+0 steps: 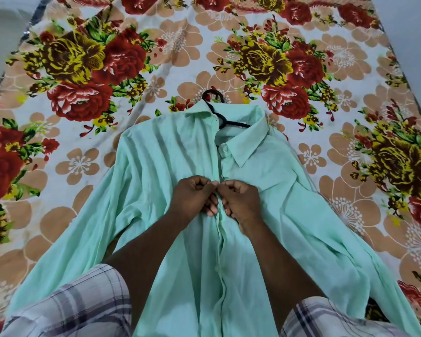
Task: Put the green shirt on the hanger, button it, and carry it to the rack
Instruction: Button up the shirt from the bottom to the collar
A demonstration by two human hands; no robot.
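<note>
The pale green shirt (170,161) lies front up on the bed, collar away from me, sleeves spread to both sides. A black hanger (219,115) sits inside it; its hook pokes out past the collar. One button near the collar (225,149) shows. My left hand (192,195) pinches the left edge of the front placket at chest height. My right hand (241,198) pinches the right edge at the same spot, thumbs and forefingers almost touching. The button between them is hidden by my fingers.
A floral bedsheet (277,57) with red and yellow flowers covers the whole bed under the shirt. A pale wall or floor strip (3,32) shows at the far left. My checked sleeves (83,305) fill the bottom corners.
</note>
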